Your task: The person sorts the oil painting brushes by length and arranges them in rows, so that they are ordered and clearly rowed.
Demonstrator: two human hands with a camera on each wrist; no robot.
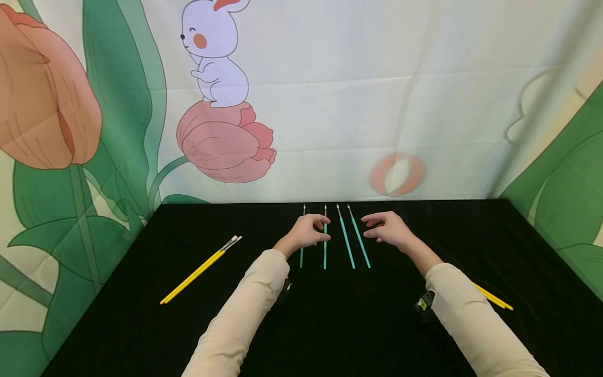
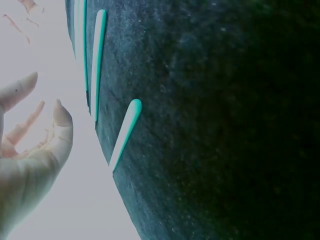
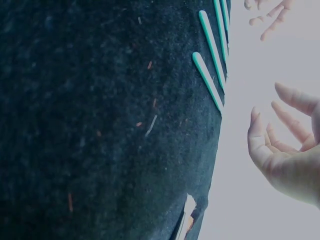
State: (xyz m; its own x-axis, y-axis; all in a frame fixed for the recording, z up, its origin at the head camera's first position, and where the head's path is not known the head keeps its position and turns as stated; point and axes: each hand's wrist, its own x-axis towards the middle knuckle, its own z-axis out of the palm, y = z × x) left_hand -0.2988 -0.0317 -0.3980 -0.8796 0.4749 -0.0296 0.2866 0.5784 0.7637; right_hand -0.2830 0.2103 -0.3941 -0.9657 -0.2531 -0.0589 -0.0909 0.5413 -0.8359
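Note:
Several thin paintbrushes with teal handles lie side by side near the table's back edge, bristles pointing away. My left hand [image 1: 307, 231] hovers over the two left ones, partly hiding the leftmost brush [image 1: 301, 257] and its neighbour [image 1: 325, 255]. Its thumb and fingers are loosely bent and apart, with nothing between them in the left wrist view. To the right, another teal brush [image 1: 347, 242] and the rightmost teal brush [image 1: 360, 243] lie at a slant. My right hand [image 1: 388, 230] is just beside the rightmost one, thumb and fingers spread and holding nothing.
Yellow paintbrushes [image 1: 195, 275] lie together at the left of the black-covered table [image 1: 348, 330]. More yellow handles [image 1: 493, 297] stick out from behind my right sleeve. A printed curtain [image 1: 330, 104] hangs behind the table's back edge.

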